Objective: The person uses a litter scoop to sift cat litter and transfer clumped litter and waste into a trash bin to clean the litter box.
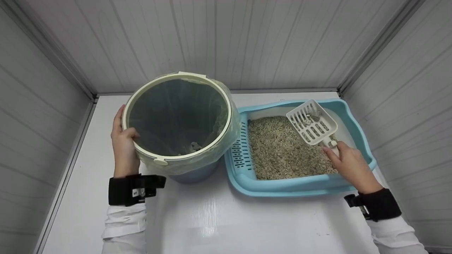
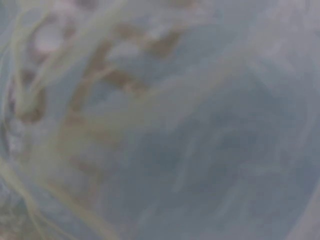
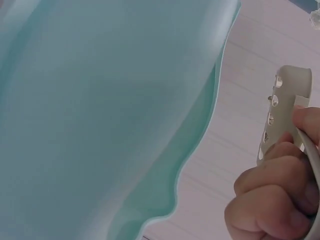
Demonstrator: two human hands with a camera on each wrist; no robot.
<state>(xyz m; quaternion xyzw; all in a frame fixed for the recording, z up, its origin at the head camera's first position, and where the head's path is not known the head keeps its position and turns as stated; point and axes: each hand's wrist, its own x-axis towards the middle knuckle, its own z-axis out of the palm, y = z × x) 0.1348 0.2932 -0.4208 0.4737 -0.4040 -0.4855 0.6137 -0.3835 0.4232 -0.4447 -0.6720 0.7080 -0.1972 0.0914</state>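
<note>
My left hand (image 1: 124,150) grips the left rim of a trash bin (image 1: 229,116), thumb over the inside and fingers outside. The bin tilts toward me, and a thin yellowish bag (image 1: 226,148) lines it and folds over its rim. Small grey clumps (image 1: 195,146) lie inside. In the left wrist view the bag plastic (image 2: 215,150) fills a blurred picture. My right hand (image 1: 351,165) holds a white slotted litter scoop (image 1: 307,133) by its handle, above the litter (image 1: 279,151). A few pale clumps (image 1: 312,117) sit on the scoop. The right wrist view shows fingers curled round the handle.
A light blue litter box (image 1: 300,188) stands right of the bin, its slotted left ledge close against it. White tabletop (image 1: 212,222) lies in front. Grey panel walls (image 1: 229,42) enclose the back and both sides.
</note>
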